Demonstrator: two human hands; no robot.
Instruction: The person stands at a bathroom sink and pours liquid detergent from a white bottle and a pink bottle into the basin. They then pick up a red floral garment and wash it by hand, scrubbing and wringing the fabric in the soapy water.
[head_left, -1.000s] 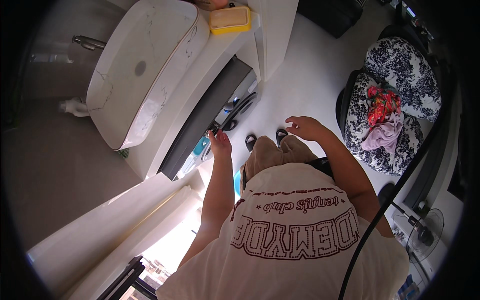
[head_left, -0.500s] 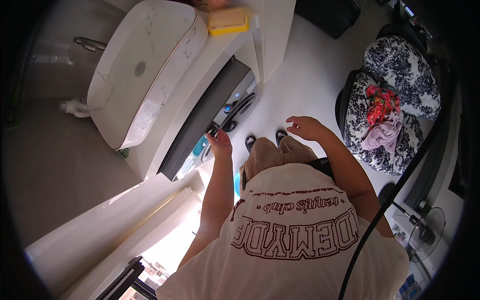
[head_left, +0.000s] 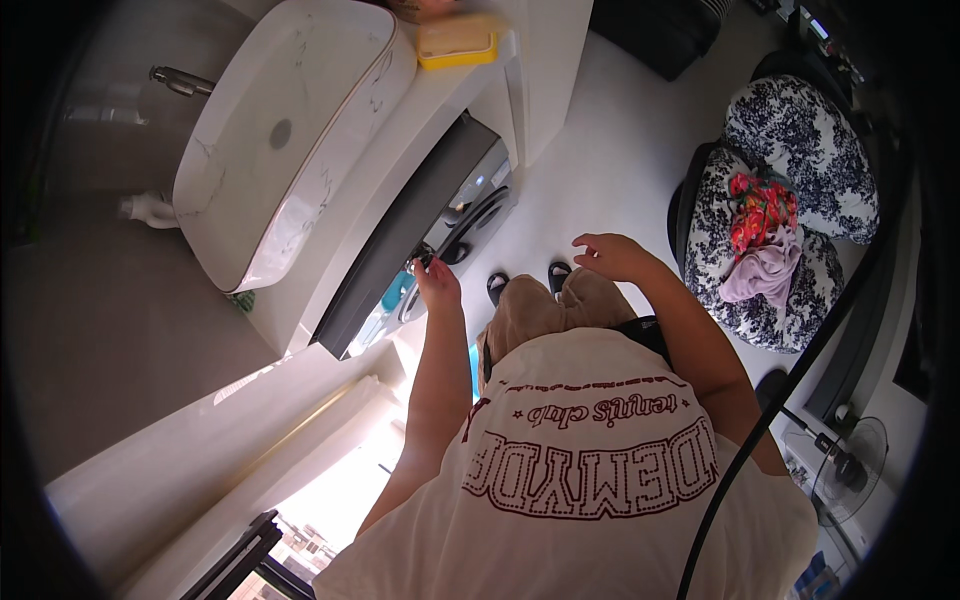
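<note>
A dark-topped washing machine [head_left: 375, 262] stands under the counter to my left, its glossy front facing me. My left hand [head_left: 436, 284] is at the upper edge of that front, fingertips closed around a small shiny control knob [head_left: 423, 254], which they partly cover. Close by on the glossy panel shows a light-blue patch [head_left: 397, 292]. My right hand [head_left: 608, 257] hangs in the air before my legs, loosely curled, thumb and fingers apart, and holds nothing.
A white marbled basin [head_left: 290, 140] with a tap [head_left: 182, 81] sits on the counter, with a yellow-rimmed box [head_left: 457, 45] at its far end. On the right, red floral and pale purple clothes [head_left: 765, 270] lie on a patterned chair [head_left: 712, 245]. A fan [head_left: 850, 470] stands nearer.
My left fingers, spread around the knob before, have drawn together on it. The blue lights on the machine's front no longer show. My right hand has stayed in place.
</note>
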